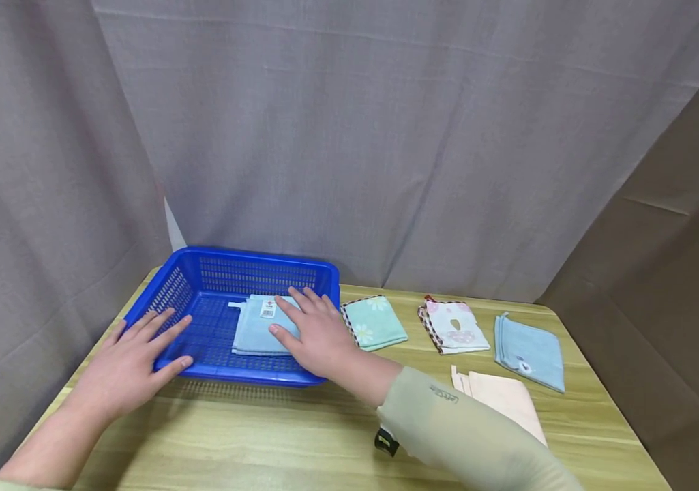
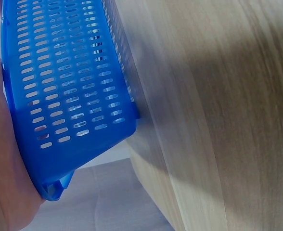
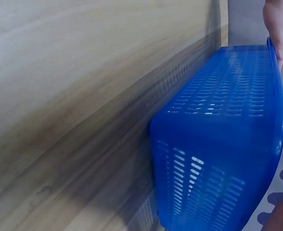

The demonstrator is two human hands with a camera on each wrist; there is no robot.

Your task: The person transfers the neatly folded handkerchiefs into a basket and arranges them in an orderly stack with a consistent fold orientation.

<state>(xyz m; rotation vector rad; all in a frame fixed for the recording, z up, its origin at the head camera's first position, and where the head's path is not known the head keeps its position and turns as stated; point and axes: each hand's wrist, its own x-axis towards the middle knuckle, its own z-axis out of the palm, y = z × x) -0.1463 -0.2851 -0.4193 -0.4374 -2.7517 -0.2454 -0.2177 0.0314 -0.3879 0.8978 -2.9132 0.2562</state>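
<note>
- On my head feed, I use the blue plastic mesh-walled basket (image 1: 232,374) as my landmark; it sits on the wood-grain worktop (image 1: 263,436).
- I see the left hand (image 1: 131,365) at the basket's near left corner, lying against the rim. Its grip is loose, the fingers spread and straight, curled round nothing.
- I see the right hand (image 1: 318,334) over the basket's right side, near its front. That grip is relaxed too, fingers extended; I cannot tell whether they touch the cloth below.
- The folded light-blue cloth (image 1: 257,337) lies inside the basket, right of its middle, partly under the right hand in my view. It carries a white label (image 1: 268,309) and a white loop on its left side.
- Just right of the basket I have a folded mint-green cloth with white flowers (image 1: 380,324).
- Further right of the basket comes a folded white cloth with pink print and checked edging (image 1: 456,326), then a folded dusty-blue cloth (image 1: 533,351).
- Right of the basket and nearer me, a folded pale-peach cloth (image 1: 505,394) is partly hidden by the beige sleeve (image 1: 459,423).
- Behind the basket hangs a grey curtain (image 1: 324,136).
</note>
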